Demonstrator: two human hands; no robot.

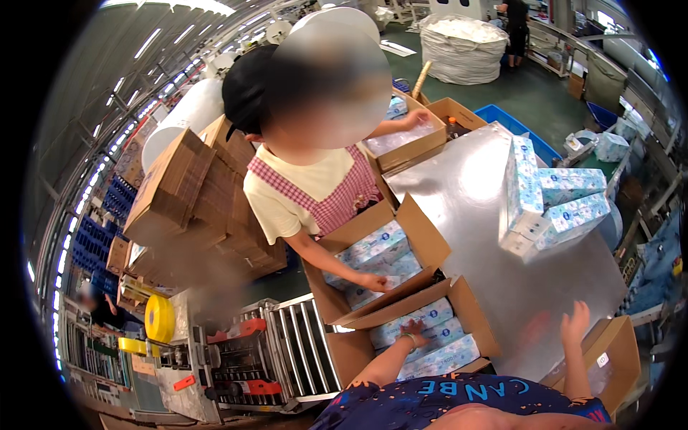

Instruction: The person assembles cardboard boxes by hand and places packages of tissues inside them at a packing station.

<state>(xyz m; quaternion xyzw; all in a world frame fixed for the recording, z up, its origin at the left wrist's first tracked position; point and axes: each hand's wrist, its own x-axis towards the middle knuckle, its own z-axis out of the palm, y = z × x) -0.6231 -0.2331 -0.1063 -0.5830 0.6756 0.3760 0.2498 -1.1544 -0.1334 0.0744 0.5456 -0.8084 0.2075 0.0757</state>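
My left hand (412, 334) reaches into an open cardboard box (479, 326) in front of me. Its fingers are spread over blue-and-white patterned packs (448, 331), which look like tissue packs and lie side by side in the box. Empty, with fingers stretched out, my right hand (575, 324) is raised near the front right of the metal table (476, 208). On the table's far right stands a group of similar packs (573, 190), some stacked. Beyond my box, a co-worker's hand (374, 281) touches packs (373, 247) inside a second open box (424, 228).
A co-worker in a checked apron (326, 190) stands across from me, the other hand over a box of clear plastic (405, 140). At left are a roller conveyor (304, 351), yellow tape rolls (159, 318) and stacked cartons (172, 190). Another carton (616, 358) sits by my right arm.
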